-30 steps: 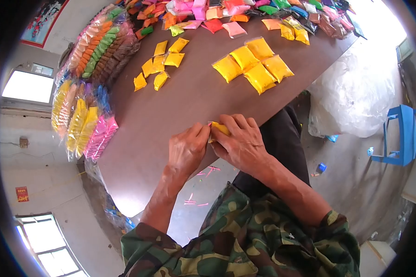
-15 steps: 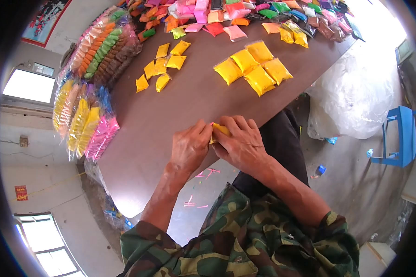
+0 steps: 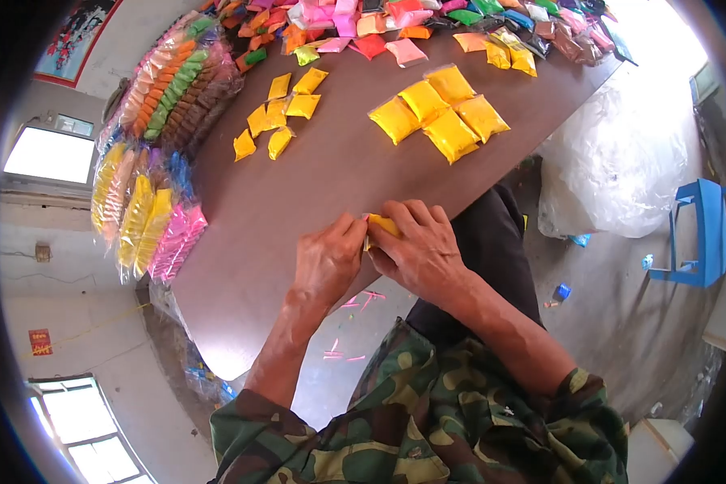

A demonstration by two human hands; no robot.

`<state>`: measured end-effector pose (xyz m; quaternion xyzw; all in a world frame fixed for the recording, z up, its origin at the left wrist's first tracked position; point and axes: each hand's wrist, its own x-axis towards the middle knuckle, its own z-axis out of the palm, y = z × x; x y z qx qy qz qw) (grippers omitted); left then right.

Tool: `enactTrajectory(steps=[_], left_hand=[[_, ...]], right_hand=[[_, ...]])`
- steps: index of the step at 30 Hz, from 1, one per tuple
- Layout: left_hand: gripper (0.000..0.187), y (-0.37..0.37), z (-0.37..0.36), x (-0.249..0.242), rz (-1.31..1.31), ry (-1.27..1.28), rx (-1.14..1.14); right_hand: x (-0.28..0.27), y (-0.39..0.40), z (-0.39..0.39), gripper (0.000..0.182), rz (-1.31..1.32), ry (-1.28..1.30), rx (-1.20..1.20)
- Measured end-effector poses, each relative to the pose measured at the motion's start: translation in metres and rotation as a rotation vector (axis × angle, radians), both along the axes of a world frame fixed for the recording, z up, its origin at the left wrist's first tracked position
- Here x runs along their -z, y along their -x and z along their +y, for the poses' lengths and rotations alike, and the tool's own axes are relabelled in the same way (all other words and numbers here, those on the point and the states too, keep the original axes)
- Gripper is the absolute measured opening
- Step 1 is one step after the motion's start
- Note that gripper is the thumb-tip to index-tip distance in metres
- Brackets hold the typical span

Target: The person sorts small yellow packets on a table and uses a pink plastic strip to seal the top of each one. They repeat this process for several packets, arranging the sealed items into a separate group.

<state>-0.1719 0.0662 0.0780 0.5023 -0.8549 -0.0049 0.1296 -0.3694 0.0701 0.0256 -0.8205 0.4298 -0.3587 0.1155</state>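
By the table (image 3: 290, 194), a bright yellow packet (image 3: 383, 219); mostly covered

No text could be read; the red wall sign (image 3: 39, 342) between 8 and 9 o'clock bore marks too small to decipher.

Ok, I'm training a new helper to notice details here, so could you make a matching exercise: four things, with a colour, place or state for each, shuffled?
1. Stool
2. Right hand
3. Smaller yellow packets
4. Tabletop

A. Brown
B. Left of the larger yellow packets in the view
C. Blue
D. Holding a yellow packet together with the left hand

Pairs: 1-C, 2-D, 3-B, 4-A
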Motion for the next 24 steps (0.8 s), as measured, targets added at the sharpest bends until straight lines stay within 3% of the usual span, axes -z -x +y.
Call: enactTrajectory(steps=[8, 11, 17, 20, 23, 24], left_hand=[[0.004, -0.017, -0.019, 0.005, -0.020, 0.030, -0.088], [0.006, -0.014, -0.008, 0.001, 0.125, 0.072, -0.147], [0.015, -0.027, 0.012, 0.004, 0.016, 0.108, -0.225], [0.019, -0.024, 0.013, 0.003, 0.023, 0.247, -0.147], [0.021, -0.017, 0.019, -0.005, 0.197, 0.217, -0.142], [0.019, -0.010, 0.022, -0.008, 0.386, 0.068, -0.194]], right_hand=[[-0.001, 0.000, 0.000, 0.036, -0.001, 0.028, 0.024], [0.003, 0.000, 0.001, 0.038, -0.057, 0.055, 0.033], [0.014, 0.009, 0.006, 0.040, -0.195, 0.093, -0.051], [0.013, 0.014, 0.011, 0.044, -0.228, 0.108, -0.080], [0.012, 0.016, 0.018, 0.046, -0.273, 0.125, -0.089], [0.011, 0.016, 0.019, 0.046, -0.282, 0.141, -0.104]])
